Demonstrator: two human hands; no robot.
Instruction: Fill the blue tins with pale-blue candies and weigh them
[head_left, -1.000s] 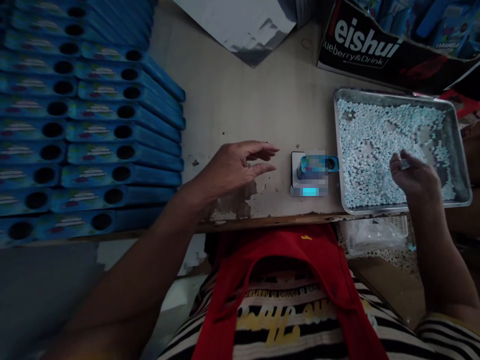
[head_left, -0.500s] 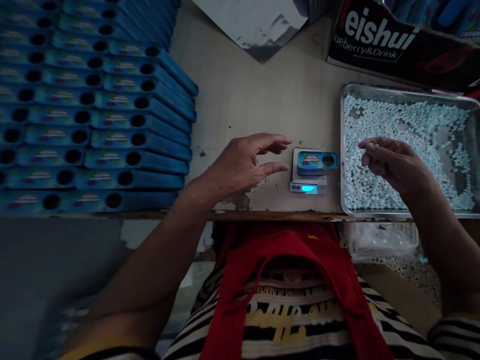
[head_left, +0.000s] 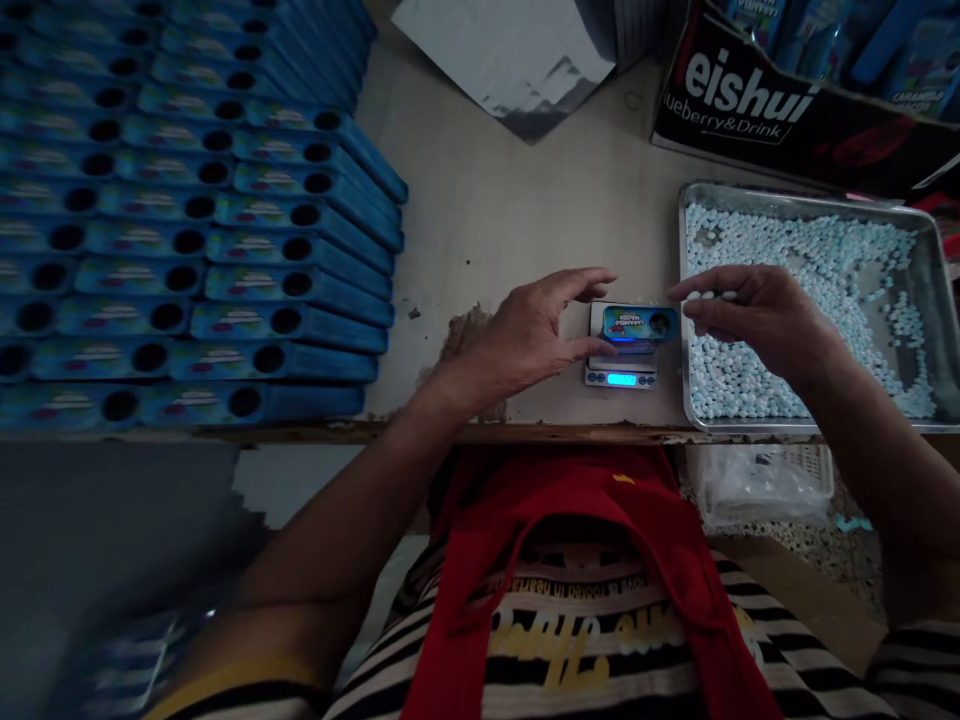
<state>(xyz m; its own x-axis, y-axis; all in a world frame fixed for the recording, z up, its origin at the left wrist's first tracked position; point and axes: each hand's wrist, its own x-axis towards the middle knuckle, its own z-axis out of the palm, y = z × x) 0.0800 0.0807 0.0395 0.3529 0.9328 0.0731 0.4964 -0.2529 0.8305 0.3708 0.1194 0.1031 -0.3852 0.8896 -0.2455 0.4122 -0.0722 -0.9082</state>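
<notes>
A small blue candy box (head_left: 637, 323) with a dark round hole in its top lies on a digital scale (head_left: 622, 376) with a lit display. My left hand (head_left: 536, 325) is at the box's left end, thumb and fingers spread apart around it; whether they touch it I cannot tell. My right hand (head_left: 765, 315) pinches several small white candies (head_left: 709, 295) in its fingertips, just right of the box's hole. Below that hand lies a metal tray (head_left: 684, 390) with many pale blue and white candies (head_left: 750, 375).
Rows of blue boxes (head_left: 292, 285) are stacked on the left of the table (head_left: 517, 210). A folded sheet (head_left: 517, 60) lies at the back. A black printed carton (head_left: 750, 100) holding blue packs stands behind the tray. The table's front edge (head_left: 555, 433) runs before the red apron.
My right hand has moved left from over the tray toward the box, with candies now showing in its fingers. My left hand has shifted right, closer to the box.
</notes>
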